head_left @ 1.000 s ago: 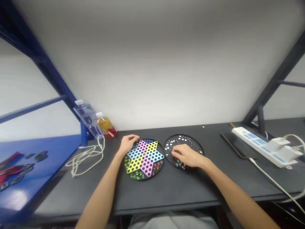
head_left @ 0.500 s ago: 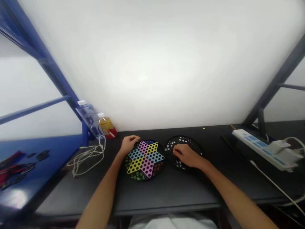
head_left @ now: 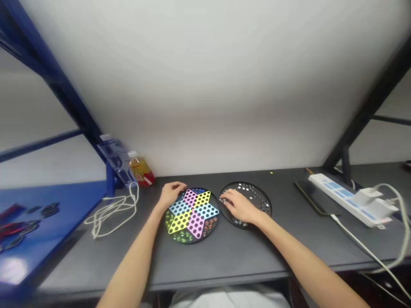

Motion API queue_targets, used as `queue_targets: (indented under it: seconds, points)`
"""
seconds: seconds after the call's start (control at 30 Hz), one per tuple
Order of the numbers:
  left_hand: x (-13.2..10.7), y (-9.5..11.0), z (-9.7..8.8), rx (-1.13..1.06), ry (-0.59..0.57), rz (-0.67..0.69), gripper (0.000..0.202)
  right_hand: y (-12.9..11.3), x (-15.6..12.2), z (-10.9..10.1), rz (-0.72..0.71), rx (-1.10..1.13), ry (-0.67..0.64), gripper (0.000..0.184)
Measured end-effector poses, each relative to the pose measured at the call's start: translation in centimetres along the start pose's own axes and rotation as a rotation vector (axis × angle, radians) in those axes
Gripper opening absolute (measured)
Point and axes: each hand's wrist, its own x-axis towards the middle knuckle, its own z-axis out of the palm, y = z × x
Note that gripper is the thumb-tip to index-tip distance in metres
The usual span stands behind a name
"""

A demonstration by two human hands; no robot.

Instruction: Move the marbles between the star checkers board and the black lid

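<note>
My bench (head_left: 240, 256) meets a pale wall (head_left: 205, 107). Near that edge, my curled left hand (head_left: 171, 195) sits by the star board (head_left: 193, 209), coloured pieces (head_left: 182, 236) around it; my bent right hand (head_left: 238, 205) covers part of the black board (head_left: 261, 201), seemingly part-filled. Whether either holds anything, I can't tell.

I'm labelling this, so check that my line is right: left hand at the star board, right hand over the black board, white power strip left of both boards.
Not quite: the head view shows the white power strip to the right of the star board and black board, not the left. The rest stands: left hand at the former, right hand over the latter.
</note>
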Motion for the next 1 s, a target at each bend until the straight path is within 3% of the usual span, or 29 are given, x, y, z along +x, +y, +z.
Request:
queue_targets:
  seconds: [0.13, 0.23, 0.43, 0.63, 0.87, 1.0]
  points:
    - [0.0, 0.1, 0.0, -0.008, -0.004, -0.004, 0.034, -0.2, 0.7, 0.4, -0.002, 0.008, 0.010, 0.017]
    - [0.0, 0.1, 0.0, -0.001, 0.004, -0.010, 0.034, -0.7, 0.7, -0.5, 0.001, 0.037, -0.007, 0.010]
    - [-0.1, 0.3, 0.0, 0.006, 0.001, -0.010, 0.034, -1.5, -0.7, -3.8, -0.077, 0.159, -0.197, 0.009]
    - [0.0, 0.0, 0.1, 0.004, -0.001, -0.002, 0.031, -1.4, -1.4, -3.8, -0.090, 0.122, -0.270, 0.012]
    - [0.1, -0.2, 0.1, 0.003, 0.002, -0.005, 0.031, -1.5, -1.5, -3.5, -0.083, 0.137, -0.266, 0.010]
    - [0.0, -0.1, 0.1, -0.002, 0.008, 0.001, 0.031, -1.3, -1.1, -3.2, -0.014, 0.132, -0.134, 0.014]
